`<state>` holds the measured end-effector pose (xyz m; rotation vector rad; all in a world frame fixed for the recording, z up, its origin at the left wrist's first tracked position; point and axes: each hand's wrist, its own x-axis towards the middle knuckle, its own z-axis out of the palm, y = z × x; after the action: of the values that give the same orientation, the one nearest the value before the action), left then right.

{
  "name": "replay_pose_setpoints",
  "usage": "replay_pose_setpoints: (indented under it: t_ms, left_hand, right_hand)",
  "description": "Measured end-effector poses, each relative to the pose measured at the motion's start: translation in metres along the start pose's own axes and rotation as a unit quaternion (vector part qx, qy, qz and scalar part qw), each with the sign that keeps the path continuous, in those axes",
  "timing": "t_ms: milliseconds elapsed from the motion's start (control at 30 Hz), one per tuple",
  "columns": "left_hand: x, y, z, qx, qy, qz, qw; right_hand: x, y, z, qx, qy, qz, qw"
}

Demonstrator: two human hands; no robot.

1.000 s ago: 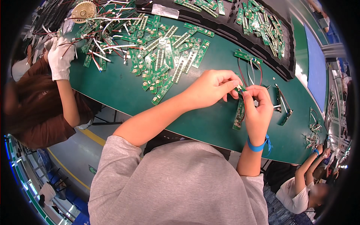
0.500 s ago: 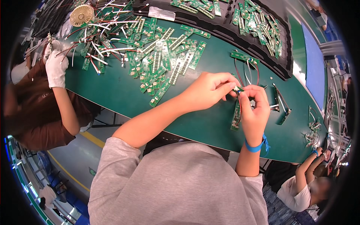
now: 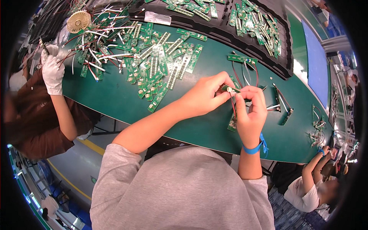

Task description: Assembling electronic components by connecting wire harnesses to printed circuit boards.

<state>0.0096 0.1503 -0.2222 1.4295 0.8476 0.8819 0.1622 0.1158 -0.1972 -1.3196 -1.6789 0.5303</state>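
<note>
Over the green table, my left hand pinches a small green circuit board between thumb and fingers. A white connector shows on the board, and thin red and dark wires hang down from it. My right hand, with a blue band at the wrist, is closed at the board's right end, thumb against fingertips. Partly hidden behind that hand, another green board lies below the wires. Just beyond my hands lies a wired circuit board with red, white and black leads.
A heap of green boards spreads left of my hands, with tangled wired boards beyond. Black trays of boards line the far side. More wired boards lie right. A co-worker's gloved hand works at left.
Both hands have shifted slightly left along with the whole view. The board between my fingers is turned so that its white connector and more of its length show.
</note>
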Motion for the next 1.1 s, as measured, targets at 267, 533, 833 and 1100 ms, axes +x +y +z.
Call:
replay_pose_setpoints:
  t_ms: [267,533,833,1100]
  left_hand:
    - [-0.001,0.001,0.000,0.112,0.017,0.081,0.990]
    - [0.001,0.001,-0.001,0.109,-0.025,-0.007,0.994]
    - [0.003,-0.011,0.005,0.095,-0.028,0.062,0.993]
    - [0.004,-0.003,0.000,0.069,0.044,0.032,0.996]
  right_hand:
    - [-0.005,-0.006,0.003,-0.041,0.015,-0.033,0.998]
    - [-0.015,0.003,-0.001,0.028,0.009,0.001,1.000]
    - [-0.024,0.006,-0.010,0.024,0.012,0.096,0.995]
    - [-0.014,0.004,-0.025,-0.045,0.026,0.061,0.997]
